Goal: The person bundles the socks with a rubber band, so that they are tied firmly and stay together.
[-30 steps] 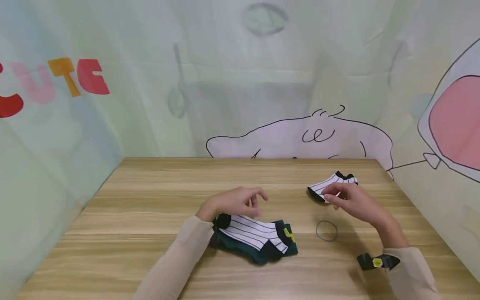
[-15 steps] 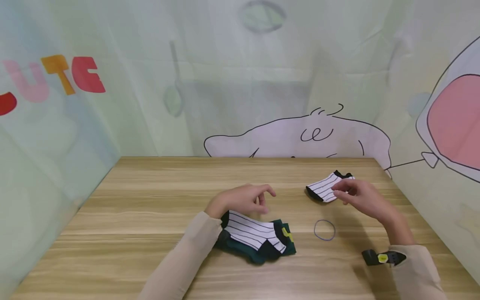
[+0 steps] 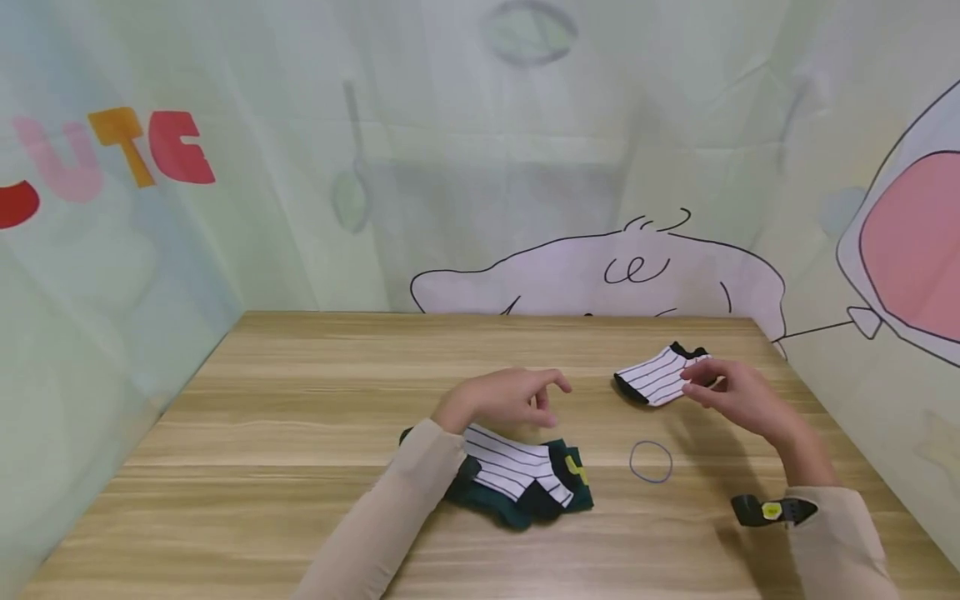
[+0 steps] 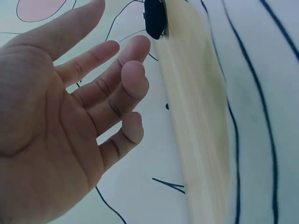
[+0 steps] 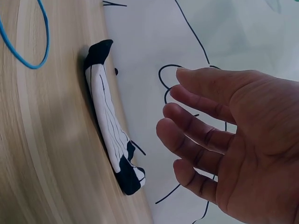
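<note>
A white sock with dark stripes and black ends lies on a dark green sock near the table's middle. Above this pair hovers my left hand, fingers loosely bent around nothing; its sleeve covers the pair's left part. Farther back on the right lies another striped sock, its side seen in the right wrist view. My right hand hangs in front of this sock's right end, partly hiding it, with relaxed fingers and nothing held. The left wrist view shows my left palm bare.
A thin blue ring, like a rubber band, lies flat on the wooden table between the sock pair and my right hand. A printed curtain stands along the table's back and sides.
My left hand has shifted right above the sock pair. My right hand has drawn slightly right, uncovering more of the back striped sock. The socks and ring stay put.
</note>
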`<state>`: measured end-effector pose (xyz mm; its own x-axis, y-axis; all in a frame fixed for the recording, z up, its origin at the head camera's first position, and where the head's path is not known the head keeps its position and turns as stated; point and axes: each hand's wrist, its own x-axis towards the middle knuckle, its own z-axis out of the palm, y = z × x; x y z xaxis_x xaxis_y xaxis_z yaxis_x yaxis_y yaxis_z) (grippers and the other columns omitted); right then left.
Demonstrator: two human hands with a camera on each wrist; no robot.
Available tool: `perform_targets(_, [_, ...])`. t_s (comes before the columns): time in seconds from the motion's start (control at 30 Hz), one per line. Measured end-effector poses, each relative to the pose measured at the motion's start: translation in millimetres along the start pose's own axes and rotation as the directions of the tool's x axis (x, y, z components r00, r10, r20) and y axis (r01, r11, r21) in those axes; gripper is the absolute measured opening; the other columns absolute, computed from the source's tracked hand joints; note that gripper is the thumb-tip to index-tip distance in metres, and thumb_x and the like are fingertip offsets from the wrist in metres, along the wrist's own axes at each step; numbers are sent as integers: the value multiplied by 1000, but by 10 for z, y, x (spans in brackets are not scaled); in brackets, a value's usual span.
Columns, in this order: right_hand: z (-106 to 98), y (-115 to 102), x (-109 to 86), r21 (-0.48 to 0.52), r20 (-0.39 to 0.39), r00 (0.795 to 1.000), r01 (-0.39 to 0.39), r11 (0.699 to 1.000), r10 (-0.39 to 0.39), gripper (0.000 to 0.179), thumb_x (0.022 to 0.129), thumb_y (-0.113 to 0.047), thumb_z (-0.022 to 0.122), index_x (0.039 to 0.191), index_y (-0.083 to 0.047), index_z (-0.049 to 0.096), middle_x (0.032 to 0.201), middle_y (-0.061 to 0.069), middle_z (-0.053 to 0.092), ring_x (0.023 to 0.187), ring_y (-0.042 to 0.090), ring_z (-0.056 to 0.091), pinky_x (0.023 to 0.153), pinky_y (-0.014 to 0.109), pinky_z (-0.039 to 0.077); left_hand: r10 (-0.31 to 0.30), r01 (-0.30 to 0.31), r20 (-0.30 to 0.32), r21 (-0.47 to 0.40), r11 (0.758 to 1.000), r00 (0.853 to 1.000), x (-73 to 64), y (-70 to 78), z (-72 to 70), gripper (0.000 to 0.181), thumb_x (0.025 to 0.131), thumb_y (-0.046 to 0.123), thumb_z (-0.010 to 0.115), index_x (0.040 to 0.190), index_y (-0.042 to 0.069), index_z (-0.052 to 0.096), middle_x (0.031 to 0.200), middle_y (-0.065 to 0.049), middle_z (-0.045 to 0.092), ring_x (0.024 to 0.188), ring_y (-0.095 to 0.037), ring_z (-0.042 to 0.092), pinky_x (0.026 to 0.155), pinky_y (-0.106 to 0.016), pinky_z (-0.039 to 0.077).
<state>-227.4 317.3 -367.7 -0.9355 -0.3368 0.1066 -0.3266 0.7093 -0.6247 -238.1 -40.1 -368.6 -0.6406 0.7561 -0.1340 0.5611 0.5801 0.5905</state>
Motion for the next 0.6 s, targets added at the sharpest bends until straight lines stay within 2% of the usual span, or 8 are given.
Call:
perform_targets(0.13, [-17, 69, 8, -34, -13, 1000, -21, 999, 21, 30, 95, -16, 69, 116, 5, 65, 99, 12, 65, 83, 23, 61, 68, 27, 51, 12, -12, 4, -9, 1000, 1000, 92, 32, 15, 54, 97, 27, 68, 145, 14, 46, 92, 8, 65, 84, -10, 62, 79, -26, 49])
perform_targets(0.37, [-18, 177, 30, -28, -49, 999, 0, 1000, -1, 29, 94, -13, 70, 115, 6, 65, 98, 12, 66, 87, 22, 59, 72, 25, 50, 33, -33, 26, -23, 999, 999, 247, 39, 41, 59, 99, 33, 64, 151, 18, 40, 101, 7, 66, 92, -9, 62, 88, -28, 48])
perform_targets(0.6, [-44, 281, 20, -30, -64, 997, -42, 999, 40, 33, 94, -12, 69, 121, 7, 62, 108, 21, 66, 97, 28, 60, 75, 26, 50, 37, -35, 41, -50, 998, 998, 371, 63, 54, 60, 99, 35, 64, 152, 22, 38, 108, 2, 65, 97, -11, 61, 90, -28, 48])
